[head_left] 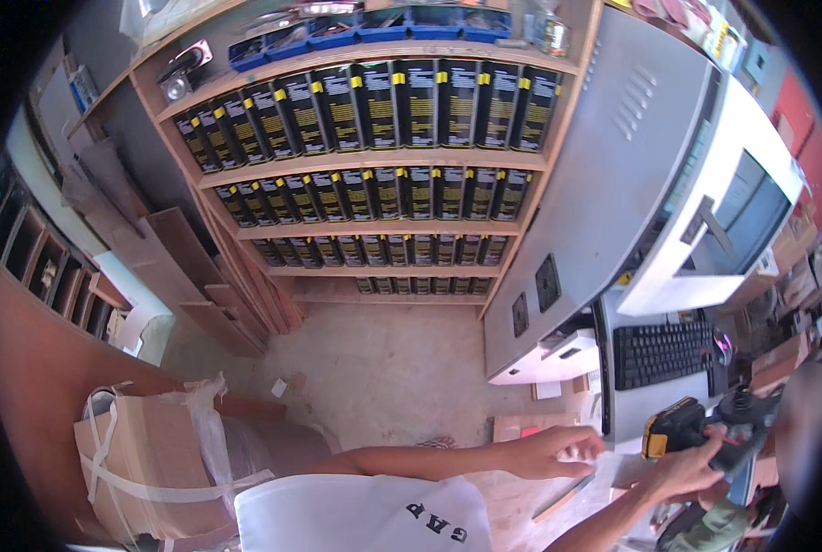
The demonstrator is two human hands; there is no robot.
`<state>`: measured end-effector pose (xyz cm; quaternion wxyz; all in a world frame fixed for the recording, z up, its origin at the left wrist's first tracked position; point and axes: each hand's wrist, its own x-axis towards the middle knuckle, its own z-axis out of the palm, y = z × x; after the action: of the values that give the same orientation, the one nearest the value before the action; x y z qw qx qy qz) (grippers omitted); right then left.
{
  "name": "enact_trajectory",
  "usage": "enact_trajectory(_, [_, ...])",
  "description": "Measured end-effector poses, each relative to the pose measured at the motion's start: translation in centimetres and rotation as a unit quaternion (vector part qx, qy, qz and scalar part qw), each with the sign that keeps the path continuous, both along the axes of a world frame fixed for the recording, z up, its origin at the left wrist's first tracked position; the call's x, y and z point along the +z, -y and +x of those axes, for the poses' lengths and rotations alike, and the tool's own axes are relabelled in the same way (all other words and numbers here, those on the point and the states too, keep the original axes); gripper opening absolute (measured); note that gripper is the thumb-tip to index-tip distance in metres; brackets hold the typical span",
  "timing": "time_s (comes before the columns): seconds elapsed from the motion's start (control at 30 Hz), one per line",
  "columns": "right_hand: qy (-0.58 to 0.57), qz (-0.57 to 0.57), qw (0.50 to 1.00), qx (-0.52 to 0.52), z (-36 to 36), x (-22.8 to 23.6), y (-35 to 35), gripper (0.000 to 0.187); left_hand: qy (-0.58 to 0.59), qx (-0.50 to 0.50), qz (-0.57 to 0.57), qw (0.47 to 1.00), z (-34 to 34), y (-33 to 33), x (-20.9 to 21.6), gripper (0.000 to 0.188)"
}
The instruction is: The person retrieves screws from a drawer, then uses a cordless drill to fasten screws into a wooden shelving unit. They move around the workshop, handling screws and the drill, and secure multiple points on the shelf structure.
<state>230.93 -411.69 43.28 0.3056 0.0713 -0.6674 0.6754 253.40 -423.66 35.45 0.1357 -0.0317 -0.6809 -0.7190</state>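
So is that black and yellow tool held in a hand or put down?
Held: the right hand has its thumb and fingers on the black and yellow tool. The left hand is apart from it.

wooden shelves (356,164) | black containers (420,106) in rows | blue bins (393,35) higher up

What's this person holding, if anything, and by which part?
The right hand holds a dark cordless power tool, fingers around its middle, apparently the handle; the left hand appears empty.
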Motion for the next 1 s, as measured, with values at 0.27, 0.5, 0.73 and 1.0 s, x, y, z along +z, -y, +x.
enact_trajectory(0.27, [-0.117, -0.369, 0.901, 0.197, 15.7, 9.0, -11.1, 0.01, -0.198, -0.23, 0.215, 0.928, -5.8, -10.8, 8.7, 0.151])
enact_trajectory(0.5, [-0.088, -0.394, 0.891, 0.208, 18.3, 8.5, -20.9, 0.013, -0.215, -0.28, 0.097, 0.931, -5.1, -20.0, 8.5, 0.159])
enact_trajectory(0.73, [-0.039, -0.471, 0.86, 0.192, 17.8, 6.5, -27.7, 0.017, -0.324, -0.11, -0.036, 0.939, -3.5, -26.5, 7.2, 0.144])
enact_trajectory(1.0, [-0.037, -0.437, 0.882, 0.169, 19.0, 9.8, -27.9, 0.022, -0.334, -0.02, 0.003, 0.943, -3.3, -30.5, 8.8, 0.132])
